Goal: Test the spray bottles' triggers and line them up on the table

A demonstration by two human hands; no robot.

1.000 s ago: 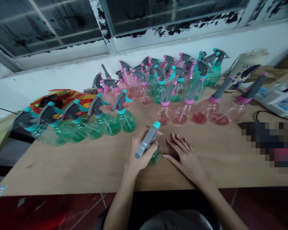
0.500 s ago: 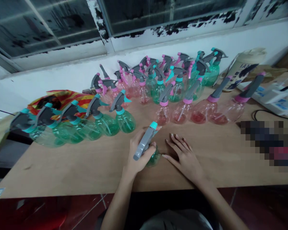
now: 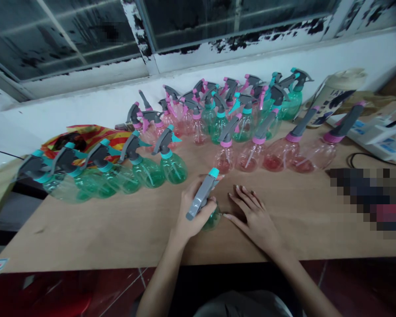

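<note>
My left hand (image 3: pixel 194 209) is wrapped round the neck of a green spray bottle (image 3: pixel 212 219) near the table's front edge. Its grey trigger head with a teal nozzle points away from me, and the hand hides much of the bottle. To the right, my right hand (image 3: pixel 255 215) lies palm down on the wooden table (image 3: pixel 119 237), fingers apart and holding nothing; its thumb tip is close to the bottle's base. Ahead on the left runs a row of green spray bottles (image 3: pixel 174 167). Ahead on the right stands a row of pink spray bottles (image 3: pixel 224 157).
More pink and green bottles (image 3: pixel 219 125) crowd along the wall. A red and yellow bag (image 3: pixel 95 136) lies at the back left. A large beige container (image 3: pixel 336 92), a white power strip (image 3: pixel 379 132) and a black cable (image 3: pixel 359 160) occupy the right side, near a pixelated patch.
The view has shifted very slightly. My left hand still grips the green spray bottle, and my right hand rests in the same place.
</note>
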